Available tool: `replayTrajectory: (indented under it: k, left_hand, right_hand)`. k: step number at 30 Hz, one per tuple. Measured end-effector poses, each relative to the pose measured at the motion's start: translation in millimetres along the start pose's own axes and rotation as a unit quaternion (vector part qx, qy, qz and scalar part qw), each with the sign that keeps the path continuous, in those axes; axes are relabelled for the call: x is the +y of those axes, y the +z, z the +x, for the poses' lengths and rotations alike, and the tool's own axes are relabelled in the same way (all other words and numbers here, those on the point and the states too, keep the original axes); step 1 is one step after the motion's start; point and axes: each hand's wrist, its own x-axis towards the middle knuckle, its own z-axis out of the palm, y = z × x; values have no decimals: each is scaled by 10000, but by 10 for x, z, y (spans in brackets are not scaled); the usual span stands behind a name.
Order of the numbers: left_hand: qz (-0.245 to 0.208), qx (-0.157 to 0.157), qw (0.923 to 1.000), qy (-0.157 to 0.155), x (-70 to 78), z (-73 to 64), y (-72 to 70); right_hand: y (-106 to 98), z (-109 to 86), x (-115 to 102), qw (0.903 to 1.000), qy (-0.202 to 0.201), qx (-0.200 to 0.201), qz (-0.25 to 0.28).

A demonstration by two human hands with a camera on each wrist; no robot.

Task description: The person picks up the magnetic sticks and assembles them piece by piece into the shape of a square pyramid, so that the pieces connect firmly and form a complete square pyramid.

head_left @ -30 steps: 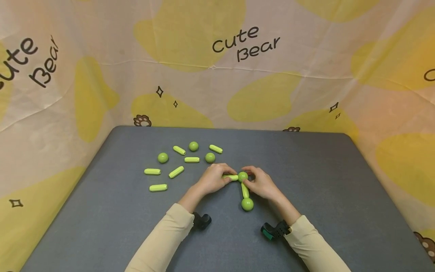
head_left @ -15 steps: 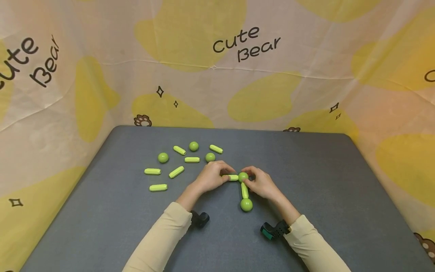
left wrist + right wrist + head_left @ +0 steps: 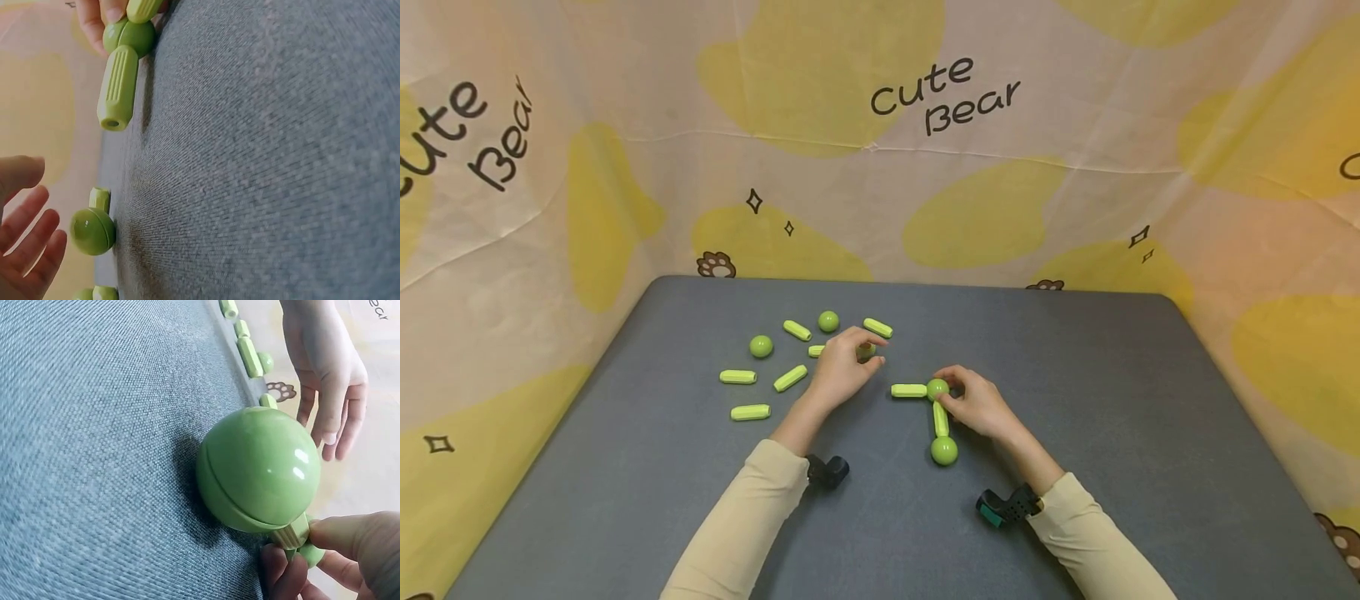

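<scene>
A green ball-and-rod assembly lies on the grey table (image 3: pixel 1075 400): a horizontal rod (image 3: pixel 908 390), a joint ball (image 3: pixel 937 388), a downward rod (image 3: pixel 940 419) and an end ball (image 3: pixel 944 451). My right hand (image 3: pixel 946 398) pinches the assembly at the joint ball; in the right wrist view its fingertips (image 3: pixel 284 569) grip the rod (image 3: pixel 290 536) behind the large end ball (image 3: pixel 259 469). My left hand (image 3: pixel 861 354) hovers with straight fingers over a loose green ball (image 3: pixel 867 352), holding nothing. The left wrist view shows its fingers (image 3: pixel 28 240) just beside that ball (image 3: pixel 92 231).
Loose pieces lie at the table's back left: two more balls (image 3: pixel 761 346) (image 3: pixel 828 321) and several ribbed rods, such as one (image 3: pixel 737 377), another (image 3: pixel 789 378) and a third (image 3: pixel 750 412). A patterned cloth wall (image 3: pixel 880 167) surrounds the table on three sides.
My left hand let go of the horizontal rod and moved back and left to the loose ball. The right hand kept its pinch and the assembly stayed in place.
</scene>
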Motion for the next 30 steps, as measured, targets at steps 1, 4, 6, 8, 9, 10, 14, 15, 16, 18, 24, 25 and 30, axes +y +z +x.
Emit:
replayTrajectory:
  k: [1,4,6,8,9,10,14,15,16,18,24,25,30]
  left_hand:
    - [5,92,10000,-31,-6,7,-5]
    - [110,326,9993,-110,-28,29,-9]
    - [250,430,9986,-172,-43,38,-7]
    - [417,454,9977,-274,-63,44,-4]
    - [483,451,9972,-338,-73,46,-2]
    - [566,433,9966,-422,-81,49,1]
    - [820,377,9936,-684,-104,62,16]
    - [852,367,9931,-724,-107,64,20]
    - [900,361,9925,-748,-109,67,24]
    - [964,366,9917,-768,-112,71,33]
    - [1117,418,9891,-860,-115,100,63]
    - [1129,432,9886,-898,-117,105,68]
    - [1137,485,9864,-1084,-125,133,87]
  right_hand:
    - [-2,-2,0,10000,3,-3,3]
    - [-7,-7,-2,10000,9,-9,30]
    - [-7,-10,-2,10000,18,-3,44]
    - [-6,-12,0,10000,20,0,63]
    - [-6,-15,-1,10000,26,4,72]
    - [-5,-16,0,10000,32,6,84]
    - [-4,-26,-2,9999,67,0,114]
    - [-3,-28,-2,9999,72,0,117]
    - [-2,-28,-2,9999,76,2,111]
    - [1,-28,-1,9999,81,5,98]
    - [2,-26,4,9999,60,32,83]
    - [2,-28,2,9999,62,37,85]
    - [3,-30,-3,9999,62,46,87]
